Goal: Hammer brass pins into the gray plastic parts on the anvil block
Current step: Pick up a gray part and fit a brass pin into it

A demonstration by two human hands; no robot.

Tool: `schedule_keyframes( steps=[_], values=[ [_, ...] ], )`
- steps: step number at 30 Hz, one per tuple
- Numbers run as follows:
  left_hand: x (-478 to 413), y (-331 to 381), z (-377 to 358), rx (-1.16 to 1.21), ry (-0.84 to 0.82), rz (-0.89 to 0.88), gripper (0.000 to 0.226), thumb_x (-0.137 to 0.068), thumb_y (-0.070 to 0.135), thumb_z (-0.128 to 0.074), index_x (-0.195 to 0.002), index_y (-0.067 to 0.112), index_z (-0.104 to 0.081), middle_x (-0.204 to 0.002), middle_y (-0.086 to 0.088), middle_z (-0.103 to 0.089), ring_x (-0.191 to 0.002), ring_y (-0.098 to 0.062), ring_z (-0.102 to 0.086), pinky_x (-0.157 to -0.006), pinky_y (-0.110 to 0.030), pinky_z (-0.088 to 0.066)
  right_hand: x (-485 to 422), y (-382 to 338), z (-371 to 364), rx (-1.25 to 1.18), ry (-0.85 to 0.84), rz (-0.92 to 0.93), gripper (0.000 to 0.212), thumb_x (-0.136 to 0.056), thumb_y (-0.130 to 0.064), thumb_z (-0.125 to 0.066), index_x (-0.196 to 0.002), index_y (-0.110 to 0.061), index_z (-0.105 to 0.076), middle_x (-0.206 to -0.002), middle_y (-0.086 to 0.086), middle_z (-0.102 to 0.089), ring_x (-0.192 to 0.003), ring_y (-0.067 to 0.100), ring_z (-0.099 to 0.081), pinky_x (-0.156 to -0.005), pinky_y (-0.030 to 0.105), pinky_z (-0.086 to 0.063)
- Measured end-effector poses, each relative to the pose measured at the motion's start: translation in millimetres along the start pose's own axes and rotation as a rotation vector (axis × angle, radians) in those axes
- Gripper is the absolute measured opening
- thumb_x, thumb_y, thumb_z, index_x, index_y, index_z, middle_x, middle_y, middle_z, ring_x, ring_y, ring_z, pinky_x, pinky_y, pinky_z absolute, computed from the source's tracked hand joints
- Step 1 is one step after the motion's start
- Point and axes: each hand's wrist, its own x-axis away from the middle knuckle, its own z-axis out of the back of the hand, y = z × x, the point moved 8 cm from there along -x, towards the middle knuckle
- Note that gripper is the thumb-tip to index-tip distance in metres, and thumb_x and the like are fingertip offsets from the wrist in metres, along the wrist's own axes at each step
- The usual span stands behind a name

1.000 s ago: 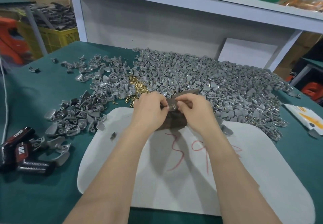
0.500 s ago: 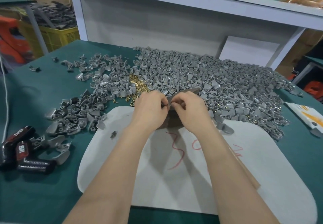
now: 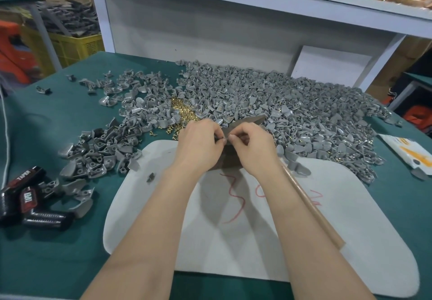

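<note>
My left hand (image 3: 198, 145) and my right hand (image 3: 252, 150) meet fingertip to fingertip over the dark anvil block (image 3: 226, 160), which they mostly hide. Between them they pinch a small gray piece; I cannot tell what it is. The hammer runs through my right hand: its head (image 3: 250, 121) sticks out beyond the fingers, and its wooden handle (image 3: 311, 206) trails back along my forearm. A heap of gray plastic parts (image 3: 280, 103) lies behind the hands. Loose brass pins (image 3: 184, 112) lie just left of them.
A white mat (image 3: 268, 241) with red marks lies under my arms on the green table (image 3: 58, 121). More gray parts (image 3: 100, 150) are piled at the left, near black grips (image 3: 30, 199). A white packet (image 3: 406, 152) lies at the right. A white shelf unit (image 3: 210, 30) stands behind.
Both hands have drawn closer together over the block and shifted slightly away from me. The hammer's wooden handle has come into view beside my right forearm.
</note>
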Motion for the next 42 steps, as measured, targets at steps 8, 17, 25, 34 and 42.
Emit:
schedule_keyframes(
  steps=[8, 17, 25, 34, 42],
  values=[
    [-0.1, 2.5, 0.3, 0.004, 0.000, -0.002, 0.008, -0.088, 0.020, -0.061, -0.088, 0.017, -0.069, -0.103, -0.003, -0.066, -0.106, -0.030, -0.052, -0.093, -0.040, -0.042, -4.8, -7.3, 0.9, 0.164, -0.035, 0.036, 0.006, -0.086, -0.011, -0.062, -0.086, -0.010, -0.067, -0.083, -0.003, -0.053, -0.077, 0.009, -0.043, -0.067, 0.014, -0.025],
    [-0.5, 3.4, -0.8, -0.010, -0.006, -0.007, 0.010, -0.089, 0.021, -0.061, -0.090, 0.014, -0.068, -0.101, -0.006, -0.067, -0.106, -0.031, -0.052, -0.090, -0.039, -0.044, -10.8, -16.9, -4.0, 0.357, -0.145, 0.008, 0.008, -0.089, -0.013, -0.056, -0.090, -0.014, -0.064, -0.102, 0.004, -0.060, -0.097, 0.024, -0.054, -0.077, 0.028, -0.039],
    [-0.1, 3.3, 0.2, -0.018, -0.003, -0.004, 0.009, -0.087, 0.020, -0.062, -0.089, 0.015, -0.069, -0.101, -0.006, -0.068, -0.105, -0.031, -0.053, -0.089, -0.040, -0.044, -8.6, -18.1, -4.8, 0.361, -0.135, 0.030, 0.008, -0.089, -0.012, -0.056, -0.092, -0.012, -0.064, -0.102, 0.006, -0.060, -0.094, 0.025, -0.055, -0.077, 0.029, -0.040],
    [0.6, 1.3, 0.1, 0.012, 0.006, 0.012, 0.009, -0.089, 0.022, -0.060, -0.082, 0.020, -0.065, -0.099, -0.002, -0.067, -0.103, -0.027, -0.054, -0.089, -0.039, -0.044, 8.6, 48.0, 39.7, 0.347, -0.134, -0.323, 0.026, -0.092, -0.037, -0.056, -0.093, -0.012, -0.065, -0.087, 0.005, -0.064, -0.084, 0.026, -0.060, -0.070, 0.029, -0.044],
    [0.5, -2.8, 1.7, -0.005, 0.024, 0.033, 0.012, -0.090, 0.023, -0.059, -0.079, 0.021, -0.061, -0.096, -0.001, -0.066, -0.101, -0.028, -0.053, -0.085, -0.036, -0.043, 6.4, 54.5, 42.7, 0.163, -0.089, -0.380, 0.014, -0.092, -0.025, -0.056, -0.094, -0.013, -0.050, -0.089, 0.007, -0.064, -0.071, 0.024, -0.066, -0.071, 0.042, -0.053]
  ],
)
